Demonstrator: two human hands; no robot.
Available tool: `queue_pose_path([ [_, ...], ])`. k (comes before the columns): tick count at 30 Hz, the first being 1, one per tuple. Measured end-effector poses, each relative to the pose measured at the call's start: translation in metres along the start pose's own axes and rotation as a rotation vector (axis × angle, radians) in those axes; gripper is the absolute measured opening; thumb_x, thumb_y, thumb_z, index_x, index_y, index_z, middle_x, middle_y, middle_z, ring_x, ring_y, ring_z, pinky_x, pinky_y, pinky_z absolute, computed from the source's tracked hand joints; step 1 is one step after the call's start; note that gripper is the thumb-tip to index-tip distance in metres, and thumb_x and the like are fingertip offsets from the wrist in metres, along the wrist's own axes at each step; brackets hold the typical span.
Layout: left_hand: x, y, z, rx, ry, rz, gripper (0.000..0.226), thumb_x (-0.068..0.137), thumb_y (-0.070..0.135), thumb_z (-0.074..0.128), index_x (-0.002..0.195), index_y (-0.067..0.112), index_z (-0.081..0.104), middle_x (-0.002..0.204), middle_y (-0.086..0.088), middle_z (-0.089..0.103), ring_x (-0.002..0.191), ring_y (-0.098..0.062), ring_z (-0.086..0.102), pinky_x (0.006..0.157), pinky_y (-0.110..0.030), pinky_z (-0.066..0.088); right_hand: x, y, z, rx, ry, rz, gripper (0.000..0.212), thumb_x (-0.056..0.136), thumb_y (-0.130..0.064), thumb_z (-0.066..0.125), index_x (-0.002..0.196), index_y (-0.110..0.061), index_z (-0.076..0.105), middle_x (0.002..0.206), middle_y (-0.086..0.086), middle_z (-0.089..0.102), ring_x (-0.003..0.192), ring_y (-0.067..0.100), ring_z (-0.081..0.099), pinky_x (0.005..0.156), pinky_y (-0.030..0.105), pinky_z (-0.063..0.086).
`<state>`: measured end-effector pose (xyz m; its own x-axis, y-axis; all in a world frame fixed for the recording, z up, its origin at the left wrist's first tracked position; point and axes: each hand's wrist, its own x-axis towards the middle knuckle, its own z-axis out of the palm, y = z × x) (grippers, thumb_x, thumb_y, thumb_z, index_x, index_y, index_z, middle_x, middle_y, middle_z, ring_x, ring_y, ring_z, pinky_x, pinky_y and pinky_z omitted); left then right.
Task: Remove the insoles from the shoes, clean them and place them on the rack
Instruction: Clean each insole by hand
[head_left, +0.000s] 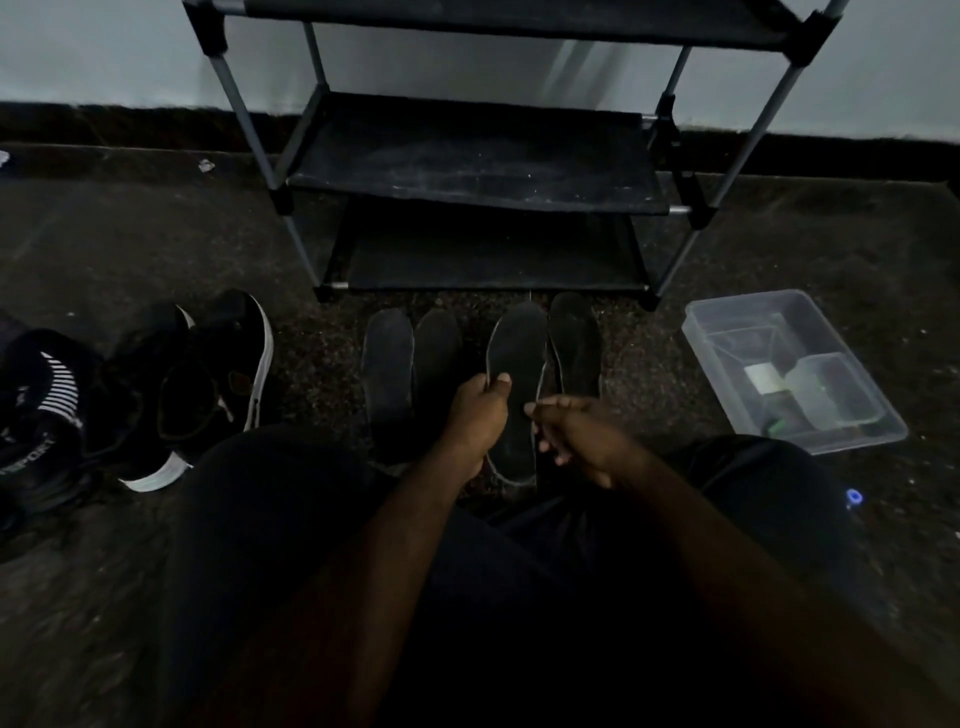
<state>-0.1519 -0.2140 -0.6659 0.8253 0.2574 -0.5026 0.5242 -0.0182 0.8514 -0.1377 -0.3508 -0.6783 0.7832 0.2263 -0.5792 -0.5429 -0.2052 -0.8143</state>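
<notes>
While a dark insole (519, 364) is gripped along its left edge by the left hand (475, 415), thumb laid across the top, the right hand (576, 436) is held at the opposite edge with fingers loosely curled; whether the insole is actually pinched there cannot be told in the dim light. Just beyond, on the dark floor (727, 249), a pair of insoles (387, 364) is laid to the left and a fourth insole (574, 343) to the right (all lengthwise, toes pointing away). A black shoe rack (467, 156) is set directly behind them. Dark shoes (218, 374) are grouped at far left, and a clear plastic tub (737, 322) at right.
</notes>
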Motion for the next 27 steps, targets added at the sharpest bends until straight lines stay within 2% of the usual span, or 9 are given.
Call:
queue_pose_path([
  [3,0.013,-0.007,0.006,0.094,-0.013,-0.018,0.020,0.097,0.024,0.055,0.111,0.013,0.062,0.110,-0.006,0.067,0.100,-0.023,0.063,0.085,-0.034,0.052,0.018,0.002,-0.002,0.004,0.084,-0.025,0.019,0.090,-0.016,0.066,0.072,-0.013,0.061,0.062,0.002,0.058,0.046,0.009,0.048,0.039,0.018,0.031],
  [6,0.023,-0.017,0.010,0.270,0.007,-0.026,0.030,0.091,0.016,0.058,0.120,0.009,0.059,0.114,-0.009,0.065,0.103,-0.026,0.063,0.081,-0.030,0.049,0.038,0.004,-0.002,-0.068,0.126,-0.056,0.019,0.088,-0.017,0.068,0.071,-0.011,0.063,0.059,0.008,0.056,0.045,0.013,0.044,0.041,0.019,0.031],
  [9,0.031,-0.021,0.009,0.406,0.050,-0.034,0.040,0.090,0.018,0.059,0.128,0.006,0.053,0.122,-0.013,0.062,0.110,-0.031,0.061,0.086,-0.031,0.049,0.057,0.009,0.004,-0.139,0.138,-0.071,0.019,0.086,-0.017,0.071,0.072,-0.005,0.066,0.053,0.008,0.055,0.041,0.013,0.045,0.043,0.021,0.036],
  [12,0.041,-0.022,0.008,0.508,0.103,-0.061,0.043,0.091,0.021,0.060,0.129,0.004,0.051,0.127,-0.018,0.060,0.115,-0.035,0.059,0.093,-0.038,0.050,0.072,0.011,0.011,-0.148,0.149,-0.086,0.018,0.086,-0.012,0.070,0.075,0.002,0.068,0.059,0.012,0.057,0.044,0.014,0.046,0.047,0.023,0.039],
  [16,0.050,-0.024,0.008,0.581,0.140,-0.069,0.045,0.091,0.023,0.063,0.130,0.003,0.051,0.128,-0.018,0.059,0.117,-0.034,0.058,0.092,-0.036,0.049,0.088,0.011,0.014,-0.174,0.189,-0.069,0.018,0.087,-0.013,0.070,0.081,0.004,0.070,0.065,0.013,0.062,0.045,0.011,0.051,0.046,0.022,0.042],
  [21,0.057,-0.025,0.011,0.677,0.151,-0.035,0.047,0.090,0.023,0.064,0.128,0.001,0.050,0.131,-0.020,0.054,0.120,-0.036,0.054,0.095,-0.038,0.047,0.099,0.013,0.013,-0.309,0.206,-0.122,0.018,0.087,-0.021,0.070,0.084,-0.004,0.075,0.082,0.014,0.074,0.072,0.023,0.068,0.071,0.038,0.056],
  [24,0.055,-0.026,0.011,0.775,0.133,0.023,0.051,0.089,0.027,0.064,0.130,0.001,0.050,0.132,-0.020,0.049,0.118,-0.038,0.053,0.095,-0.039,0.046,0.095,0.010,0.009,-0.374,0.253,-0.150,0.017,0.090,-0.022,0.066,0.092,-0.009,0.078,0.092,0.011,0.075,0.085,0.023,0.070,0.079,0.034,0.056],
  [27,0.048,-0.025,0.011,0.927,0.140,0.140,0.048,0.090,0.029,0.061,0.128,0.002,0.052,0.129,-0.018,0.045,0.114,-0.037,0.054,0.092,-0.041,0.047,0.087,0.008,0.000,-0.433,0.303,-0.162,0.018,0.090,-0.012,0.060,0.096,-0.009,0.077,0.098,0.009,0.074,0.090,0.021,0.068,0.083,0.027,0.053],
])
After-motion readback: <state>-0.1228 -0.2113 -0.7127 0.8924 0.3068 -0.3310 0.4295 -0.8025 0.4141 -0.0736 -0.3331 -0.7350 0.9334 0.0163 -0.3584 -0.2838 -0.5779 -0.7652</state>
